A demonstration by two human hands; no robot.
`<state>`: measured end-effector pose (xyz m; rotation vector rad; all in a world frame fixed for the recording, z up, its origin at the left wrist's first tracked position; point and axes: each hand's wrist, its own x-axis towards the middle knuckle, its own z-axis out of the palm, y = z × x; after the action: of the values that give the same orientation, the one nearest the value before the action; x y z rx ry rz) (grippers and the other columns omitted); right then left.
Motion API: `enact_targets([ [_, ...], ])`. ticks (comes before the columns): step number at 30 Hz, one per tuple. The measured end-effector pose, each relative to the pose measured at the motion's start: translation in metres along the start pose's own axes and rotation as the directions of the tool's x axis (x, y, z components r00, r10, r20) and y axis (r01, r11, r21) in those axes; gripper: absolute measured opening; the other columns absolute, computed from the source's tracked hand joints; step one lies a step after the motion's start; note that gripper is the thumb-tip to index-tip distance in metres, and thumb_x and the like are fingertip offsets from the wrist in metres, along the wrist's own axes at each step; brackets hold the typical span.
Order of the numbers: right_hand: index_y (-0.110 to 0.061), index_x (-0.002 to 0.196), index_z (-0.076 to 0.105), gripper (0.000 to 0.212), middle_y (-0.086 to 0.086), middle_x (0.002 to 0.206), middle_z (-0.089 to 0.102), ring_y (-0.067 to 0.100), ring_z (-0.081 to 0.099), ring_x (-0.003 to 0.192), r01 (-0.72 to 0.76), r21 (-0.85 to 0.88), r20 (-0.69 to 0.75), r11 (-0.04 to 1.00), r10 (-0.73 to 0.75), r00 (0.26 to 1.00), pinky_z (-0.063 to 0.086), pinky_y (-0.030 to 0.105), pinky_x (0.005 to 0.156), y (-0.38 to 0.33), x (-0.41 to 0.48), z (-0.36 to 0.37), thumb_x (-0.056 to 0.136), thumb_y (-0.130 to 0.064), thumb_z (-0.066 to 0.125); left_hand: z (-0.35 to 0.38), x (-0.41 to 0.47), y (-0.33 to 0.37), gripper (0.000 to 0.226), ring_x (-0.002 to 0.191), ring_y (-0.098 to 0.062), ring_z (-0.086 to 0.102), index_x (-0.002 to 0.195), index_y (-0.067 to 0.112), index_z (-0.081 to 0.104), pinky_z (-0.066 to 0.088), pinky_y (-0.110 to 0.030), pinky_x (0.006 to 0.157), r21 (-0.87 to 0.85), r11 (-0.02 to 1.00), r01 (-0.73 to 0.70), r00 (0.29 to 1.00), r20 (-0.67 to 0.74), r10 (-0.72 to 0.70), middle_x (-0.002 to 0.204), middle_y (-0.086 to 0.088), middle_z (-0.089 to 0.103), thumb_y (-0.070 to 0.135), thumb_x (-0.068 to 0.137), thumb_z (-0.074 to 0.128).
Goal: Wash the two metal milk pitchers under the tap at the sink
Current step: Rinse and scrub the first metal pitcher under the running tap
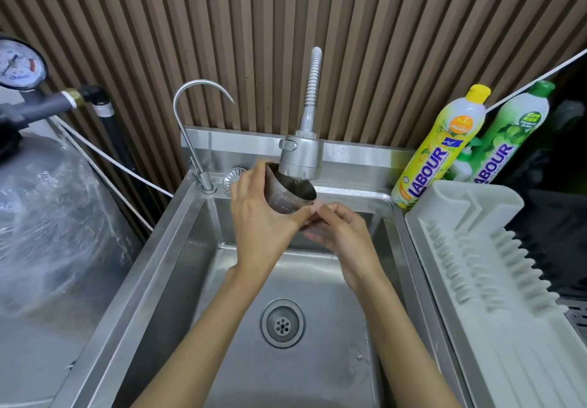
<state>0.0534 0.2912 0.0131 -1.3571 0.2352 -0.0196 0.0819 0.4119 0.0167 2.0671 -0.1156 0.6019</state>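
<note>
Gripping the pitcher [287,199], left hand [258,220] and right hand [341,233] hide its base.

A kitchen wash-up corner: a yellow dish-soap bottle [441,144] and white plastic draining rack [476,264] are standing beside a stainless steel sink [152,249].

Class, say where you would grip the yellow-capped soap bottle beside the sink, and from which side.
Grip the yellow-capped soap bottle round its slim upper half, below the cap, coming from the sink side. The green-capped bottle crowds its right, and the drying rack stands before its base.
</note>
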Motion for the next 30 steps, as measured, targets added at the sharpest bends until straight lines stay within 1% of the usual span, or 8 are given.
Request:
enact_targets([
  [3,-0.005,0.079,0.062,0.022,0.008,0.068,0.068,0.014,0.064,0.062,-0.014,-0.075,-0.099,0.997,0.007,0.995,0.053,0.019,0.058,-0.006,-0.003,0.0,0.087,-0.025,0.063,-0.004,-0.007,0.005,0.075,0.096,-0.018,0.049,0.102,0.016,0.058,0.042,-0.028,0.08,0.116,0.992,0.056,0.998,-0.027,-0.054,0.093,0.002,0.055,0.07,0.053,0.074],
  [6,-0.01,0.065,0.06,0.027,0.006,0.062,0.069,0.018,0.066,0.06,0.034,-0.287,-0.207,0.957,-0.097,0.973,0.056,0.031,0.065,-0.015,-0.005,-0.006,0.085,-0.027,0.066,-0.005,-0.009,0.011,0.067,0.08,-0.017,0.056,0.082,0.017,0.058,0.045,-0.029,0.07,0.055,0.983,0.175,0.98,0.085,-0.179,0.079,0.002,0.06,0.078,0.054,0.062],
  [10,-0.011,0.073,0.061,0.03,0.007,0.075,0.071,0.028,0.065,0.08,0.085,-0.798,-0.146,0.596,-0.329,0.933,0.051,0.039,0.078,-0.039,-0.013,-0.01,0.087,-0.038,0.059,0.002,-0.01,0.002,0.049,0.072,-0.003,0.064,0.082,0.019,0.07,0.046,-0.014,0.067,-0.174,0.887,0.427,0.867,0.36,-0.346,0.071,0.01,0.07,0.063,0.061,0.07],
  [13,-0.009,0.087,0.062,0.026,0.012,0.087,0.069,0.032,0.058,0.086,0.088,-0.901,-0.092,0.424,-0.385,0.918,0.038,0.032,0.065,-0.05,-0.018,-0.008,0.09,-0.034,0.055,0.012,-0.013,-0.008,0.04,0.079,-0.003,0.066,0.088,0.022,0.07,0.05,-0.014,0.073,-0.359,0.782,0.51,0.815,0.493,-0.305,0.076,0.013,0.073,0.048,0.058,0.075],
  [20,-0.018,0.086,0.053,0.008,-0.007,0.098,0.065,0.012,0.059,0.089,0.225,-0.62,-0.078,0.752,-0.344,0.936,0.04,0.013,0.063,-0.026,-0.009,-0.009,0.088,-0.019,0.061,0.024,0.002,-0.006,0.062,0.098,-0.004,0.065,0.108,0.022,0.055,0.049,-0.017,0.088,-0.601,0.731,0.322,0.937,0.311,-0.157,0.102,0.004,0.068,-0.002,0.059,0.084],
  [24,-0.006,0.081,0.051,0.012,-0.003,0.094,0.066,0.005,0.058,0.084,0.168,-0.217,-0.031,0.962,-0.179,0.983,0.043,0.014,0.084,-0.008,0.004,-0.007,0.09,-0.011,0.058,0.012,0.006,-0.001,0.073,0.104,0.003,0.054,0.11,0.044,0.046,0.041,-0.013,0.09,-0.415,0.908,0.062,0.994,0.104,-0.021,0.109,0.02,0.055,0.032,0.049,0.085],
  [26,-0.008,0.081,0.051,0.012,0.008,0.089,0.064,0.014,0.059,0.087,0.112,-0.059,0.009,0.992,-0.112,0.994,0.047,0.028,0.093,0.002,0.007,-0.005,0.091,-0.012,0.056,0.005,0.004,0.001,0.076,0.101,-0.002,0.051,0.117,0.034,0.049,0.039,-0.011,0.088,-0.238,0.971,-0.005,0.999,0.034,0.014,0.106,0.02,0.05,0.036,0.049,0.084],
  [30,-0.006,0.085,0.056,0.014,0.007,0.083,0.07,0.017,0.069,0.082,0.011,0.043,0.033,0.999,-0.013,0.999,0.056,0.027,0.083,0.011,0.001,-0.001,0.092,-0.017,0.055,-0.003,0.003,-0.002,0.092,0.108,-0.023,0.05,0.125,0.012,0.054,0.042,-0.031,0.094,0.08,0.996,-0.027,0.998,0.055,0.022,0.111,-0.002,0.056,0.056,0.049,0.082],
])
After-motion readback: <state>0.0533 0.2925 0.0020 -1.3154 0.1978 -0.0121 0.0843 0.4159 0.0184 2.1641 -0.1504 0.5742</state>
